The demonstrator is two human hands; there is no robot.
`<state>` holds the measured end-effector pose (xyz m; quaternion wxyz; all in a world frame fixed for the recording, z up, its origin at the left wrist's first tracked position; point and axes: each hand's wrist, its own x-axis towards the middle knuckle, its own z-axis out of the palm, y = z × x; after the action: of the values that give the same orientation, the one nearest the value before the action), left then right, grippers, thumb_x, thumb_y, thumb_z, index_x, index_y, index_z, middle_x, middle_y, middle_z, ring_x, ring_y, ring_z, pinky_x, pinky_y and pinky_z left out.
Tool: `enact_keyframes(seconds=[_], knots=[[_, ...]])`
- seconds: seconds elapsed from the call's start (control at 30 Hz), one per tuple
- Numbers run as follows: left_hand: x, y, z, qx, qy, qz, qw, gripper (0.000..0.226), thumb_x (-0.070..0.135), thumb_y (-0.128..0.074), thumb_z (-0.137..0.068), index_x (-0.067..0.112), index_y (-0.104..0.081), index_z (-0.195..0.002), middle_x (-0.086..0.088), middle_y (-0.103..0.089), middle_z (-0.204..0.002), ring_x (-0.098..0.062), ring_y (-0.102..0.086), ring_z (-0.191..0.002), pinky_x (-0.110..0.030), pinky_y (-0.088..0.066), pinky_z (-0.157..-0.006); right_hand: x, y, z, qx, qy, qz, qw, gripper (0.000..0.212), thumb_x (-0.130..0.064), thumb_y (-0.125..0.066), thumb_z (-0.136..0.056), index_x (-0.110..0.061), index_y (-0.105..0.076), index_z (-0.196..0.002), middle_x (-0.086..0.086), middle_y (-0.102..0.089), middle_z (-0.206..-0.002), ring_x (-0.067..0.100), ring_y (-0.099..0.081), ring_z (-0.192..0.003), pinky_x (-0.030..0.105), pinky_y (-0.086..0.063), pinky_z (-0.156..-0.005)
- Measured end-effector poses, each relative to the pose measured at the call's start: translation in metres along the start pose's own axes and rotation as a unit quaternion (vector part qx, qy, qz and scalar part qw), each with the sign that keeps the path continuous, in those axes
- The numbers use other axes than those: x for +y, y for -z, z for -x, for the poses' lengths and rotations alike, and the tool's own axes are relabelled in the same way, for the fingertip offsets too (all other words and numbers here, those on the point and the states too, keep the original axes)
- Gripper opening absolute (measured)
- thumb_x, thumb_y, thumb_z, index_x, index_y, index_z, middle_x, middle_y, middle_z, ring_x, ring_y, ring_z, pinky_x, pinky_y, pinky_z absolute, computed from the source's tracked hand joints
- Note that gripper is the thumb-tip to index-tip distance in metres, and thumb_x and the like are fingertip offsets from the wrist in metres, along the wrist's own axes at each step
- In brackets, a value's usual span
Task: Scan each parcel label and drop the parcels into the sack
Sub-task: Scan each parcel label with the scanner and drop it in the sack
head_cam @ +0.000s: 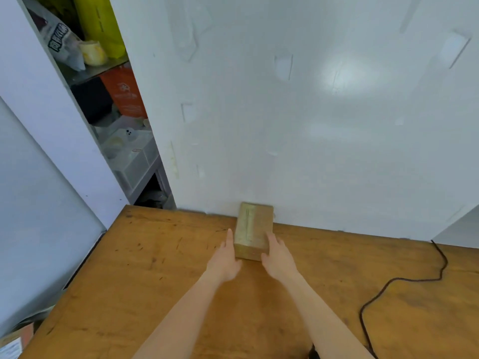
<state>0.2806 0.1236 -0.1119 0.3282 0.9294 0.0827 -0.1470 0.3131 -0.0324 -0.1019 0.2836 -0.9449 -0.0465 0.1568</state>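
Observation:
A small brown cardboard parcel [253,229] with tape along its top lies on the wooden table [145,268], its far end against the white wall. My left hand [225,257] lies flat against the parcel's left side, fingers straight. My right hand [277,256] presses on its right side, fingers curled over the near corner. Both hands together clasp the parcel, which rests on the table. No label shows on the faces I see. No scanner and no sack are in view.
A dark cable [399,283] snakes across the table's right part. The white wall [311,125] stands right behind the table. At the left, a shelf unit [114,104] holds bags, an orange pack and plastic boxes. A box [13,345] sits low left.

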Motion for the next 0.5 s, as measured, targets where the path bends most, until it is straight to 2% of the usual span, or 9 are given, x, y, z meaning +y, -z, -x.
enact_keyframes(seconds=[0.07,0.13,0.17,0.27,0.37,0.43,0.5], knots=[[0.004,-0.006,-0.008,0.028,-0.01,0.059,0.998,0.075,0.015,-0.052,-0.092,0.01,-0.01,-0.154,-0.011,-0.042,-0.148,-0.026,-0.049,-0.127,-0.038,-0.044,-0.103,0.001,-0.006,-0.01,-0.007,0.004,-0.017,1.0,0.067,-0.014,-0.05,-0.094,-0.024,-0.017,-0.152,0.01,-0.035,-0.15,0.028,-0.052,-0.122,0.035,-0.047,-0.095],[0.005,-0.013,-0.011,0.091,-0.018,0.103,0.99,0.056,0.008,-0.053,-0.089,0.012,-0.037,-0.143,-0.006,-0.055,-0.132,-0.024,-0.054,-0.119,-0.039,-0.048,-0.096,0.003,-0.014,-0.013,0.004,0.009,-0.046,0.999,0.066,-0.016,-0.054,-0.093,-0.026,-0.021,-0.15,0.01,-0.037,-0.147,0.027,-0.053,-0.119,0.033,-0.047,-0.092],[0.005,-0.017,-0.009,0.115,-0.017,0.119,0.986,0.053,0.005,-0.054,-0.087,0.014,-0.044,-0.138,-0.004,-0.058,-0.127,-0.022,-0.056,-0.116,-0.037,-0.048,-0.094,0.005,-0.017,-0.013,0.018,0.009,-0.065,0.998,0.065,-0.018,-0.056,-0.093,-0.026,-0.024,-0.149,0.01,-0.039,-0.145,0.027,-0.051,-0.12,0.034,-0.046,-0.095],[0.004,-0.023,0.001,0.147,-0.012,0.147,0.978,0.057,0.004,-0.061,-0.082,0.02,-0.051,-0.135,0.004,-0.062,-0.123,-0.015,-0.056,-0.11,-0.03,-0.048,-0.094,0.011,-0.019,-0.011,0.059,0.0,-0.108,0.992,0.059,-0.029,-0.059,-0.093,-0.03,-0.033,-0.145,0.01,-0.042,-0.139,0.031,-0.046,-0.121,0.039,-0.042,-0.102],[0.001,-0.023,0.012,0.189,-0.038,0.197,0.961,0.054,0.007,-0.068,-0.078,0.042,-0.056,-0.117,0.017,-0.065,-0.104,-0.01,-0.059,-0.097,-0.022,-0.05,-0.084,0.015,-0.015,-0.002,0.07,0.013,-0.121,0.99,0.054,-0.039,-0.059,-0.092,-0.032,-0.039,-0.142,0.008,-0.046,-0.135,0.03,-0.045,-0.118,0.038,-0.041,-0.099],[0.001,-0.019,0.02,0.194,-0.035,0.235,0.952,0.053,0.017,-0.077,-0.076,0.04,-0.057,-0.12,0.016,-0.062,-0.106,-0.011,-0.057,-0.101,-0.025,-0.048,-0.088,0.014,-0.01,0.007,0.083,0.016,-0.132,0.988,0.052,-0.044,-0.057,-0.091,-0.031,-0.043,-0.14,0.007,-0.048,-0.132,0.028,-0.045,-0.118,0.036,-0.041,-0.098],[0.001,-0.014,0.03,0.165,-0.011,0.266,0.95,0.069,0.031,-0.083,-0.07,0.03,-0.052,-0.133,0.007,-0.054,-0.12,-0.011,-0.05,-0.111,-0.028,-0.042,-0.095,0.008,-0.004,0.018,0.109,0.01,-0.145,0.983,0.049,-0.047,-0.055,-0.091,-0.029,-0.047,-0.136,0.006,-0.052,-0.127,0.026,-0.043,-0.118,0.034,-0.039,-0.094]])
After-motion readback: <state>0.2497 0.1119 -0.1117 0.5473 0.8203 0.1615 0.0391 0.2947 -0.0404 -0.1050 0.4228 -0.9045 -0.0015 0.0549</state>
